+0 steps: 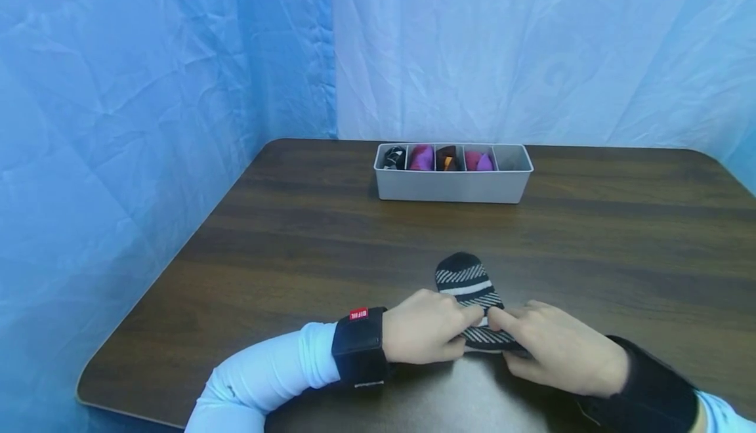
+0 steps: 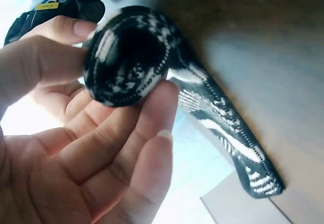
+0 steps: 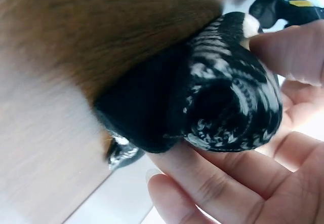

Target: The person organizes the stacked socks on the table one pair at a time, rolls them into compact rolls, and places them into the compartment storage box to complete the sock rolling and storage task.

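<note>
A black sock (image 1: 463, 279) with white stripes and hatching lies on the table, its rounded end pointing away from me. Its near part is coiled into a roll, and the spiral end shows in the left wrist view as a round patterned roll (image 2: 164, 36). My left hand (image 1: 426, 327) grips one end of this roll between thumb and fingers. At the other end, my right hand (image 1: 558, 348) pinches it, thumb on top and fingers beneath. A plain black fold (image 3: 144, 102) sticks out beside the coil in the right wrist view.
Toward the back of the dark wooden table (image 1: 295, 243) stands a grey divided box (image 1: 449, 187). Rolled fabric pieces, black, purple (image 1: 422, 157), brown and pink, fill several compartments; the rightmost one shows only its bare inside. Blue sheeting (image 1: 147, 92) hangs behind and at the left.
</note>
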`<state>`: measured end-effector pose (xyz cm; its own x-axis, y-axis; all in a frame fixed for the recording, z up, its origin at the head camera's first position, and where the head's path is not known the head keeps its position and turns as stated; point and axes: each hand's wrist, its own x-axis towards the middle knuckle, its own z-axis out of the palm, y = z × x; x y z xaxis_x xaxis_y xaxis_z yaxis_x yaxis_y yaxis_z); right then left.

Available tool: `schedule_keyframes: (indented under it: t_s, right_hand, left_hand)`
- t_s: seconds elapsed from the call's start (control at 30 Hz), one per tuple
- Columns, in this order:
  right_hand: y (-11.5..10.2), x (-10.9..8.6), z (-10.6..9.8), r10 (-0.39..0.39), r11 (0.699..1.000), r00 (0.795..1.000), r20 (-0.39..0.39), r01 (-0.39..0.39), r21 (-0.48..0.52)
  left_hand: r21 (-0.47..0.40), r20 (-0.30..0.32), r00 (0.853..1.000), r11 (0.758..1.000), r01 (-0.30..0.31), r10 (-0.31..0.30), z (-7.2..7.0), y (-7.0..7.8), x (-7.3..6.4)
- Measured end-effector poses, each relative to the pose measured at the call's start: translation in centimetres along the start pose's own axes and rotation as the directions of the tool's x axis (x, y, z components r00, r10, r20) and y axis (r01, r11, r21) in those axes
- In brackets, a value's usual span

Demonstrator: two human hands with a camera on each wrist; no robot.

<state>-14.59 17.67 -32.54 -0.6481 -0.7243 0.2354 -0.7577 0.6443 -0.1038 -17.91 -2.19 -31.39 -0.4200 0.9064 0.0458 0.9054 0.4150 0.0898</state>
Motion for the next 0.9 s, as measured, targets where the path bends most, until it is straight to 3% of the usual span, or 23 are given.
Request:
schedule_keyframes:
  t_s: [0.27,0.37,0.47,0.57,0.67,0.9]
  right_hand:
    - [-0.13,0.43,-0.49,0.005,0.993,0.994,0.105,-0.017,0.119]
    - [-0.04,0.53,-0.49,0.032,0.989,0.988,0.149,-0.054,0.141]
    - [0.13,0.51,-0.34,0.066,0.988,0.984,0.168,-0.088,0.127]
    - [0.27,0.35,-0.04,0.075,0.994,0.990,0.121,-0.084,0.076]
    - [0.33,0.24,0.24,0.079,0.997,0.996,0.042,-0.080,0.020]
    - [0.07,0.38,0.03,0.060,0.994,0.986,-0.153,-0.073,-0.078]
  left_hand:
    - [-0.054,0.095,0.995,0.997,0.046,-0.041,-0.11,-0.37,-0.05]
    - [-0.013,0.064,0.996,0.998,0.057,-0.056,-0.09,-0.40,-0.09]
    - [0.061,-0.017,0.998,0.997,0.054,-0.053,0.02,-0.33,-0.14]
    - [0.139,-0.095,0.995,0.990,0.031,-0.018,0.11,-0.14,-0.20]
    - [0.191,-0.134,0.991,0.981,0.011,0.015,0.11,0.10,-0.29]
    - [0.292,-0.082,0.997,0.956,0.023,0.002,0.01,0.32,-0.31]
